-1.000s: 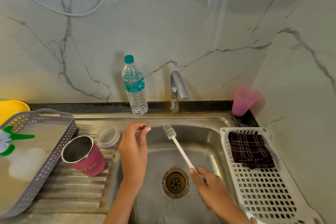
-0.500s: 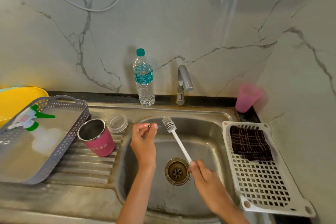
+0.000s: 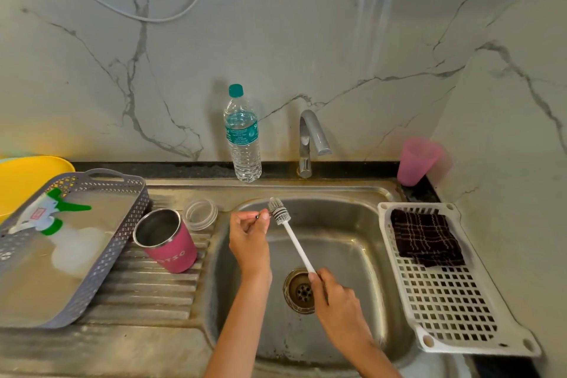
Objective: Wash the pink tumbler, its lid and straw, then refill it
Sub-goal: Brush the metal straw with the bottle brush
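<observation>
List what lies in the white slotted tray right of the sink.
A dark checked cloth lies crumpled at the far end of the white tray. Anything beneath the cloth is covered and cannot be seen.

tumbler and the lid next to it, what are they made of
Tumbler: likely steel, shiny grey inside, with a matte pink coating outside. Lid: probably clear plastic, since the drainboard shows through it.

Pink tumbler [image 3: 171, 252], on drainboard [image 3: 147, 294] near its right edge: pale letters "OTSO", start hidden. Water bottle [image 3: 243, 138], sink [image 3: 337, 186] back edge: teal label, print unreadable. Spray bottle [image 3: 46, 218], grey tray [image 3: 135, 209]: red label, illegible.
</observation>
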Action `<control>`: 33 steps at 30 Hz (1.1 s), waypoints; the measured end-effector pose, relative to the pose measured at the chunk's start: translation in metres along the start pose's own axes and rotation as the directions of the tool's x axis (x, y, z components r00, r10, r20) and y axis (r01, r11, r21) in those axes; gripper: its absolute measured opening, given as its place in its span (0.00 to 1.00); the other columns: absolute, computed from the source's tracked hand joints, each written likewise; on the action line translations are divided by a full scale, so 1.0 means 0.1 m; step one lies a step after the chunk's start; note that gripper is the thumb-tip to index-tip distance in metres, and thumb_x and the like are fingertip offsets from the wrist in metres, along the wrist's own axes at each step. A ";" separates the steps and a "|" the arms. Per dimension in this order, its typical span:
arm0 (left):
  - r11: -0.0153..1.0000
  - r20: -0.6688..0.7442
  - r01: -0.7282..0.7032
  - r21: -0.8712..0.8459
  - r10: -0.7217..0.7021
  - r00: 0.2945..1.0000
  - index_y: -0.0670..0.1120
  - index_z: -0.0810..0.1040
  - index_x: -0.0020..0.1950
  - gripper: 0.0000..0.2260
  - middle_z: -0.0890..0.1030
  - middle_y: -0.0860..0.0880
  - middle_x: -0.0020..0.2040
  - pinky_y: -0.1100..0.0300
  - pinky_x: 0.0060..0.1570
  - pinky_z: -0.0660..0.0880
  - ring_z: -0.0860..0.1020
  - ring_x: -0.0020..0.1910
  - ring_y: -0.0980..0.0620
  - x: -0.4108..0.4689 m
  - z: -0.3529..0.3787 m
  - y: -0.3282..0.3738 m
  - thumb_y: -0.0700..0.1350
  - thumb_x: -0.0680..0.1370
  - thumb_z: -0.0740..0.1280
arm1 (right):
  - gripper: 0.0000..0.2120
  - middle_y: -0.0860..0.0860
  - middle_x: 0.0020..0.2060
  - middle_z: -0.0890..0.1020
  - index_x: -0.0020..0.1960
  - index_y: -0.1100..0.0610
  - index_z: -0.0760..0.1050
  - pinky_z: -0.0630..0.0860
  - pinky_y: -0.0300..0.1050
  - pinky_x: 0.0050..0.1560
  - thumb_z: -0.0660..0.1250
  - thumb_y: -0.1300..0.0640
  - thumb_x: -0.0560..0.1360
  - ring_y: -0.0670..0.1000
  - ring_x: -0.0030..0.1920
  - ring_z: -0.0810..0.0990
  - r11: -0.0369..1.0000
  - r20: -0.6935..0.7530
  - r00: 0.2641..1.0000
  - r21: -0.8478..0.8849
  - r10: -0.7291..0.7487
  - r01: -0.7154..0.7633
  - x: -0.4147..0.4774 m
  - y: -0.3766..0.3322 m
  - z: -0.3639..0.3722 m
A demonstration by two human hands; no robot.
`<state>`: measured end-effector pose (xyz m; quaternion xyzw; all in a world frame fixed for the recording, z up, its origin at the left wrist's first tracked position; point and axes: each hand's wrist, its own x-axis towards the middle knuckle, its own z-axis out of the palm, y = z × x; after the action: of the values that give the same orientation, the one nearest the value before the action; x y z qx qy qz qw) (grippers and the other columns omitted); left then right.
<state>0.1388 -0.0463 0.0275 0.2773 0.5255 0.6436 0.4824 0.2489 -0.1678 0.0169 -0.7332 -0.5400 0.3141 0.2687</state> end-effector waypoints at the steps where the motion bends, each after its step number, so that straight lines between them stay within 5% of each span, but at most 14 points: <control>1: 1.000 -0.006 0.001 0.001 -0.001 1.000 0.46 0.73 0.43 0.10 0.81 0.48 0.41 0.56 0.52 0.75 0.80 0.45 0.50 0.01 0.00 -0.01 0.33 0.75 0.70 | 0.09 0.47 0.32 0.77 0.48 0.47 0.67 0.75 0.51 0.43 0.52 0.45 0.82 0.54 0.37 0.80 1.000 0.000 1.000 0.019 0.013 -0.013 0.00 -0.03 0.02; 6: 1.000 -0.018 -0.009 0.010 0.009 1.000 0.47 0.73 0.44 0.10 0.81 0.46 0.43 0.56 0.52 0.75 0.80 0.45 0.50 0.10 -0.02 0.04 0.33 0.76 0.70 | 0.12 0.51 0.36 0.79 0.53 0.49 0.71 0.74 0.49 0.44 0.52 0.44 0.81 0.56 0.41 0.81 0.998 -0.010 0.998 0.038 0.056 -0.055 -0.09 -0.14 0.08; 11: 0.999 0.041 -0.005 -0.033 0.006 0.999 0.45 0.77 0.46 0.08 0.82 0.47 0.42 0.60 0.51 0.76 0.81 0.43 0.55 0.10 0.00 0.13 0.33 0.76 0.69 | 0.10 0.46 0.29 0.73 0.43 0.44 0.65 0.68 0.41 0.35 0.52 0.46 0.82 0.47 0.31 0.73 0.987 -0.006 0.990 0.079 0.138 -0.137 -0.03 -0.13 -0.05; 18: 0.995 0.110 0.039 -0.095 -0.028 0.994 0.40 0.79 0.48 0.08 0.82 0.42 0.43 0.65 0.48 0.80 0.81 0.43 0.51 0.13 0.08 0.23 0.29 0.77 0.65 | 0.11 0.46 0.28 0.72 0.41 0.42 0.63 0.69 0.44 0.39 0.53 0.46 0.82 0.49 0.31 0.72 0.985 0.001 0.989 0.090 0.145 -0.144 -0.10 -0.17 -0.06; 24: 0.997 0.075 0.020 -0.072 -0.015 0.997 0.42 0.80 0.46 0.11 0.81 0.43 0.43 0.66 0.46 0.78 0.80 0.43 0.53 0.12 0.03 0.19 0.29 0.79 0.62 | 0.10 0.48 0.27 0.72 0.44 0.46 0.65 0.70 0.48 0.38 0.52 0.44 0.81 0.53 0.32 0.74 0.996 -0.011 0.996 0.036 0.086 -0.085 -0.19 -0.21 -0.05; 29: 0.998 0.066 0.018 -0.067 -0.014 0.998 0.38 0.79 0.47 0.09 0.80 0.40 0.44 0.68 0.45 0.79 0.80 0.42 0.51 0.10 -0.05 0.17 0.27 0.78 0.61 | 0.10 0.47 0.30 0.74 0.48 0.46 0.67 0.73 0.50 0.45 0.51 0.43 0.81 0.58 0.42 0.80 0.994 -0.026 0.994 0.002 0.110 -0.110 -0.15 -0.22 0.01; 33: 0.998 0.046 -0.009 -0.058 0.012 0.999 0.43 0.80 0.44 0.13 0.81 0.43 0.43 0.68 0.43 0.78 0.80 0.42 0.54 0.14 -0.06 0.20 0.28 0.78 0.62 | 0.12 0.49 0.32 0.75 0.52 0.48 0.69 0.70 0.49 0.42 0.50 0.44 0.81 0.58 0.37 0.75 0.998 -0.060 0.996 -0.026 0.062 -0.064 -0.18 -0.28 0.12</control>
<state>0.1219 -0.0359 0.0423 0.2809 0.4941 0.6544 0.4987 0.2185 -0.1772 0.0330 -0.7625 -0.5128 0.2929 0.2642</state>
